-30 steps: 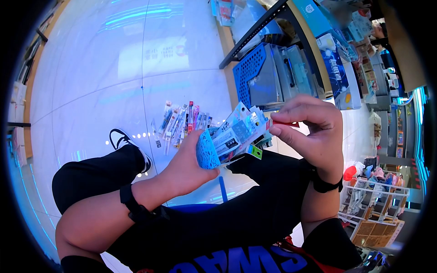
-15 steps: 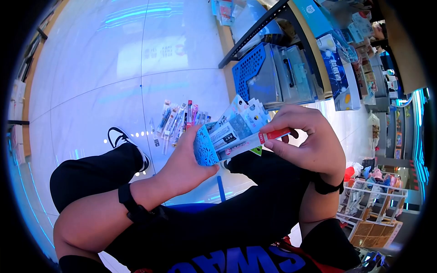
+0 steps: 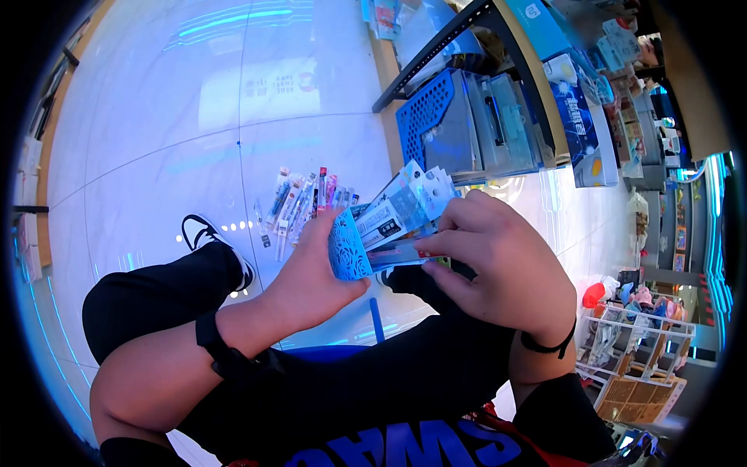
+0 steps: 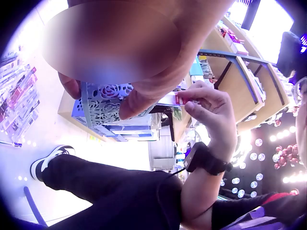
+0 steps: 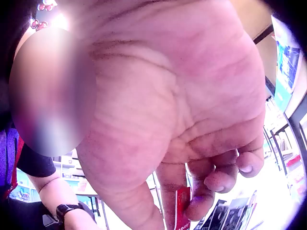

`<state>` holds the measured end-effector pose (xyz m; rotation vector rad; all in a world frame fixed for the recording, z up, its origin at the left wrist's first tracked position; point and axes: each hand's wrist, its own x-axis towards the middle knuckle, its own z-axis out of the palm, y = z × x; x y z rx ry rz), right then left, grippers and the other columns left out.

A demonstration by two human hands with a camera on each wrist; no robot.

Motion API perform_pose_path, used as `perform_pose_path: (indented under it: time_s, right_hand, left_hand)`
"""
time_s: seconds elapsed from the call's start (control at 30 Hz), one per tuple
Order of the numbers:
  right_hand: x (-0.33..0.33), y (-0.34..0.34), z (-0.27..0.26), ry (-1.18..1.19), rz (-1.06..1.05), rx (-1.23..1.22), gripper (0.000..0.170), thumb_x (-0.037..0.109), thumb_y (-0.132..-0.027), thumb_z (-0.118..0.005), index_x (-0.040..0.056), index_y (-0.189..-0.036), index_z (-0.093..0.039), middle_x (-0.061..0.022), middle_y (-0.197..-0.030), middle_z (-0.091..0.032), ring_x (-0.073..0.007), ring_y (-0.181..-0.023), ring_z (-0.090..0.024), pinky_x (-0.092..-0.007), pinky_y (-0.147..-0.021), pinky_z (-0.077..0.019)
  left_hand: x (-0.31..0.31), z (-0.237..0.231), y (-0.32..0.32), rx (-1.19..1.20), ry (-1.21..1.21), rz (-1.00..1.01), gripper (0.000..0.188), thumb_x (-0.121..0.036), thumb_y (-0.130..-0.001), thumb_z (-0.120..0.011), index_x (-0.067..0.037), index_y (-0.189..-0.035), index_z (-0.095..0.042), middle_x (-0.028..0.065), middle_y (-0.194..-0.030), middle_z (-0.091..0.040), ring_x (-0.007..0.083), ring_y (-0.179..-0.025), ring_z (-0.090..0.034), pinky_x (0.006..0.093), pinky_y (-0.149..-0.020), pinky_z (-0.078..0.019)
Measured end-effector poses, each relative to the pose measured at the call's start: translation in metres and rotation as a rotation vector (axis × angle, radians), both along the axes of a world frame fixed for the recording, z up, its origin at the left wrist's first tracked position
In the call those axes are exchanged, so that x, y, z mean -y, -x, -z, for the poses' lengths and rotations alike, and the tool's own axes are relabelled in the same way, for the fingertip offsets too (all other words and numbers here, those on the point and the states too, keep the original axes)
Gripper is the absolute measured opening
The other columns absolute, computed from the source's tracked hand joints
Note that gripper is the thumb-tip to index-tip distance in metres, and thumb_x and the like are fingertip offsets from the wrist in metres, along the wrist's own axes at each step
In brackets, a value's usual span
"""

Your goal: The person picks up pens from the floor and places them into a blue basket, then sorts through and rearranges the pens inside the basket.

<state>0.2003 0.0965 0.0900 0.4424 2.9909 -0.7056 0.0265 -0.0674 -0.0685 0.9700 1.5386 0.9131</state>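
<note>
My left hand (image 3: 307, 261) grips a light blue openwork pen holder (image 3: 349, 247), tilted with its mouth toward the right. Several slim plastic stationery packets (image 3: 394, 214) stick out of it. At that mouth my right hand (image 3: 510, 268) pinches a slim red-topped packet (image 5: 182, 207) between thumb and fingers, its lower part inside the holder beside the others. In the left wrist view the packet's red end shows at the right fingertips, and the left fingers curl round the flower-patterned wall.
More slim packets (image 3: 299, 204) lie in a row on the shiny tiled floor (image 3: 163, 148). A shelf unit with a blue perforated file rack (image 3: 424, 117) stands close on the right. Behind the right elbow is a white wire rack (image 3: 642, 335). My shoe (image 3: 204, 233) is left of the packets.
The right hand has brought the red-topped packet leftward and down into the holder among the other packets. The left hand keeps its grip, with the holder shifted slightly left.
</note>
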Motion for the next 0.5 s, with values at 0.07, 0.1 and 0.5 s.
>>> perform_pose_path:
  time_s: [0.07, 0.1, 0.5]
  right_hand:
    - [0.003, 0.001, 0.000, -0.032, -0.017, 0.034, 0.015, 0.009, -0.083, -0.085, 0.0045, -0.096, -0.081, -0.0103, -0.094, -0.064, -0.0319, -0.095, -0.063, -0.0435, -0.085, -0.0528]
    - [0.005, 0.002, 0.001, -0.063, -0.037, 0.067, 0.015, 0.012, -0.083, -0.086, 0.0054, -0.096, -0.081, -0.0092, -0.096, -0.063, -0.0307, -0.097, -0.063, -0.0431, -0.087, -0.0520]
    - [0.006, 0.006, -0.006, -0.372, 0.018, 0.005, 0.026, 0.008, -0.083, -0.080, 0.0121, -0.108, -0.081, -0.0044, -0.095, -0.057, -0.0267, -0.099, -0.059, -0.0419, -0.091, -0.0414]
  left_hand:
    - [-0.004, -0.010, 0.003, 0.099, 0.008, -0.028, 0.102, -0.012, -0.090, -0.091, 0.000, -0.169, -0.026, 0.0209, -0.151, -0.055, 0.0296, -0.141, -0.060, 0.0420, -0.120, -0.0498]
    - [-0.004, -0.009, 0.004, 0.101, 0.011, -0.029, 0.102, -0.012, -0.090, -0.091, 0.000, -0.169, -0.026, 0.0209, -0.151, -0.055, 0.0296, -0.141, -0.060, 0.0420, -0.120, -0.0498]
    - [-0.010, -0.011, 0.014, 0.069, -0.011, -0.052, 0.106, -0.014, -0.091, -0.091, -0.005, -0.171, -0.023, 0.0210, -0.148, -0.060, 0.0300, -0.135, -0.065, 0.0442, -0.109, -0.0590]
